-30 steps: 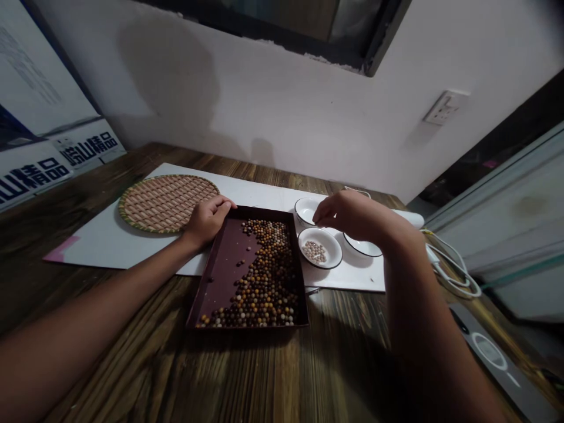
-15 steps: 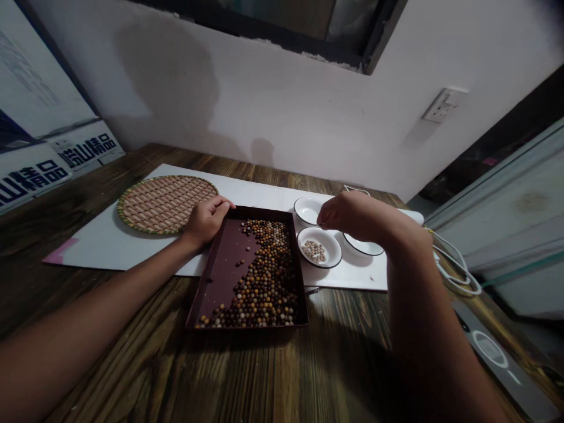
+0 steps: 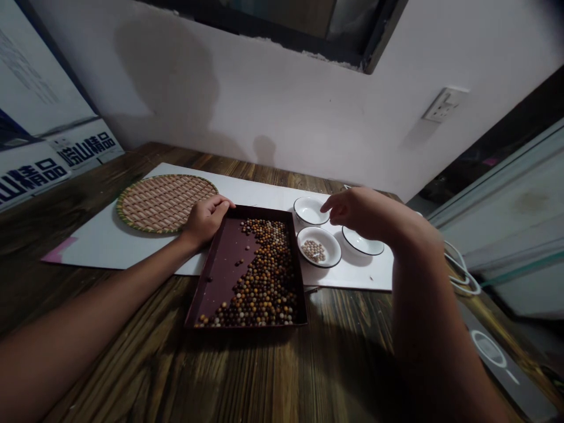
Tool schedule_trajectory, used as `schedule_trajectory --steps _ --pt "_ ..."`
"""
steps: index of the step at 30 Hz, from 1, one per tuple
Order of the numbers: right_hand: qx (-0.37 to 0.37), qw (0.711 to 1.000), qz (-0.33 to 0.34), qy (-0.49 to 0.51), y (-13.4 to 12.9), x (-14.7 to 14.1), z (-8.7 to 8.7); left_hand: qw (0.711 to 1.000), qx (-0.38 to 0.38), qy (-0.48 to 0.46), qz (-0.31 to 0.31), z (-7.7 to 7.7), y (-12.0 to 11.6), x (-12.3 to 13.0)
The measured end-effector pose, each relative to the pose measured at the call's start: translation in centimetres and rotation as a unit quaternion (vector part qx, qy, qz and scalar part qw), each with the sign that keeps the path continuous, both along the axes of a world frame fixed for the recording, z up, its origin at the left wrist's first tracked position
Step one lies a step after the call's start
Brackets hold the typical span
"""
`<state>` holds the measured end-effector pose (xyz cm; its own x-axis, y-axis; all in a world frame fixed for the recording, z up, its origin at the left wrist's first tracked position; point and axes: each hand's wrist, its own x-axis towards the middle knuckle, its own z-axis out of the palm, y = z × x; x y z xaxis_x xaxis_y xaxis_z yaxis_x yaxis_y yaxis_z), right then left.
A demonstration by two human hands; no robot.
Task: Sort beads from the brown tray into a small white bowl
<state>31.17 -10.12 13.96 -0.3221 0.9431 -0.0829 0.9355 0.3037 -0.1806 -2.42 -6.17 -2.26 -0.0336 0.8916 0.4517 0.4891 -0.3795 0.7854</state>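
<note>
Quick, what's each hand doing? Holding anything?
Left hand: open, resting at the corner of the dark tray, holding nothing.
Right hand: half-curled above a white bowl; cannot tell if it holds anything.

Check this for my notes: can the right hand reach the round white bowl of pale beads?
Probably yes: the right hand hovers close by the round white bowl of pale beads, and nothing seems between them.

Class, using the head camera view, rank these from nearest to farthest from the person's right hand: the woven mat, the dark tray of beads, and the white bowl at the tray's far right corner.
Starting from the right hand:
1. White bowl: beside the fingertips, right of the tray.
2. Dark tray of beads: left of the bowl.
3. Woven mat: farthest left, beyond the tray.
</note>
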Motion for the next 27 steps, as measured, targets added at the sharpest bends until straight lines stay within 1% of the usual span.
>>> schedule_trajectory --steps 5,10,17,21,24,27 --pt "0.008 1.0 -0.003 -0.011 0.1 -0.2 -0.1 1.0 -0.007 -0.002 0.003 0.1 -0.1 0.0" --pt "-0.002 1.0 -0.018 -0.009 0.1 -0.5 -0.2 1.0 -0.011 -0.001 0.003 0.1 0.0 0.1" --pt "0.004 1.0 0.004 -0.012 0.3 -0.7 -0.7 1.0 -0.009 0.002 0.007 0.1 0.0 0.0" --pt "-0.002 1.0 0.002 -0.012 0.6 -0.6 -1.2 1.0 -0.004 -0.003 0.006 0.1 -0.1 0.1" --pt "-0.001 1.0 0.005 -0.012 0.6 -0.6 -1.2 1.0 -0.007 -0.005 0.006 0.2 -0.1 0.1" --pt "-0.016 1.0 0.009 -0.013 0.7 -0.7 -1.2 1.0 -0.008 0.0 0.006 0.2 0.0 0.1"
